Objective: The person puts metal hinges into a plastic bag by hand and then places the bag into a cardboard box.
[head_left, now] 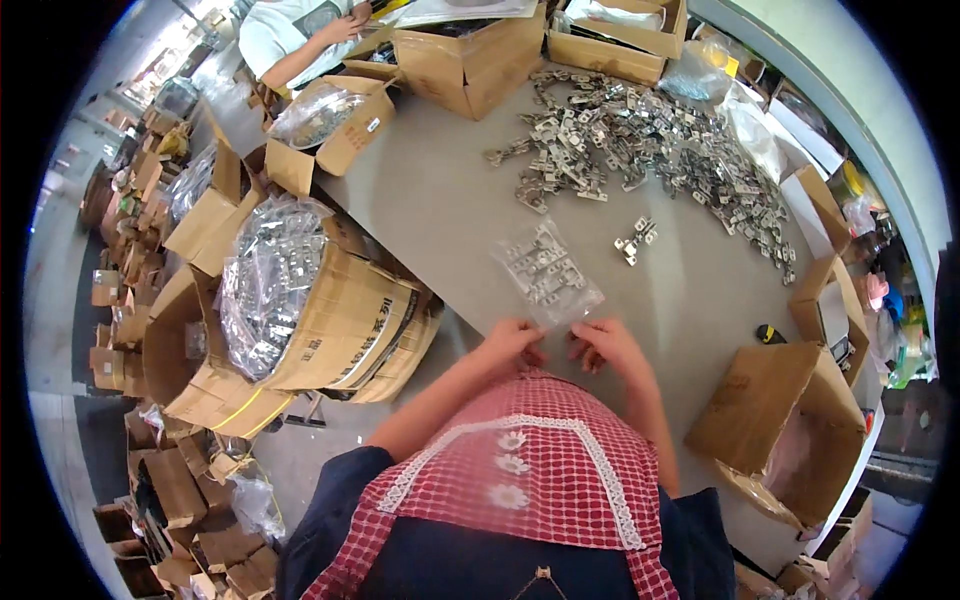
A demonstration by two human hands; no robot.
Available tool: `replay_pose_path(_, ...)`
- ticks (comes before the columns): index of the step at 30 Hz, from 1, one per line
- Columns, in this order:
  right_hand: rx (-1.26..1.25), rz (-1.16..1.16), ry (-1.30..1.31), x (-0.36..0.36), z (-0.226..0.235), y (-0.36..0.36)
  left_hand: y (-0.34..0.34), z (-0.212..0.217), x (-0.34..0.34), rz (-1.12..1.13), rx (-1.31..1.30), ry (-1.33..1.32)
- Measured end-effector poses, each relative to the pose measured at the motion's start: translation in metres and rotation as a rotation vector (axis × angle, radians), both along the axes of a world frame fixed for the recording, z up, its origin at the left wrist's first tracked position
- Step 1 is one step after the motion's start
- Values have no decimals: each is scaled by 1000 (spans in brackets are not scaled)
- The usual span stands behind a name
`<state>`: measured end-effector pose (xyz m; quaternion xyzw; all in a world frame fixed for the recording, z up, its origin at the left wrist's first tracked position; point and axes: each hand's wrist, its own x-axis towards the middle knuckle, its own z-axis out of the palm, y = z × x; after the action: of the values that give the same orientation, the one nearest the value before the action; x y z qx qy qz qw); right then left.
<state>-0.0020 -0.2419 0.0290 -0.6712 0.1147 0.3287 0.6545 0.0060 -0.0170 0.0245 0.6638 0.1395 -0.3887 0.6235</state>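
Observation:
On the grey table just beyond my hands lies a clear plastic bag (548, 270) with several metal cabinet hinges inside. My left hand (515, 343) is closed at the bag's near left edge, its fingers curled inward. Opposite it, my right hand (606, 343) pinches the near right edge with thumb and forefinger. The fingertips are small and partly hidden, so the exact grip is hard to see. One or two loose hinges (636, 240) lie to the right of the bag. Behind them spreads a big heap of metal hinges (640, 140).
Left of the table, a large carton (330, 325) holds filled plastic bags (270, 285). An open carton (770, 425) stands at the right, near a small black and yellow object (769, 334). More boxes (470, 65) line the far edge. Another person (295, 40) is at the far left.

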Motion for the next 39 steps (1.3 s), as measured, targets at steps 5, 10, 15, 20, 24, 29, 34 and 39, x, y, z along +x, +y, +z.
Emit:
replay_pose_path(5, 167, 18, 70, -10, -7, 31, -6, -37, 7, 68, 12, -187)
replay_pose_path(10, 240, -107, 57, -1, -39, 43, 1, 2, 2, 86, -122, -143)
replay_pose_path(15, 218, -120, 69, 0, -23, 45, 9, -26, -3, 28, -188, -200)
replay_pose_path(20, 258, -132, -112, -3, -41, 48, 5, -24, -12, 139, -223, -266)
replay_pose_path(24, 133, -312, 61, 4, -37, 48, 3, -45, -11, 262, -296, -313)
replay_pose_path(29, 184, -476, -11, 7, -39, 14, 19, -11, -15, 311, -297, -194)
replay_pose_path(34, 182, -488, -77, 3, -50, -10, 32, -13, -28, 382, -486, -185)
replay_pose_path(39, -135, -672, -333, -36, 89, -15, 104, 44, 1, 736, -554, -200)
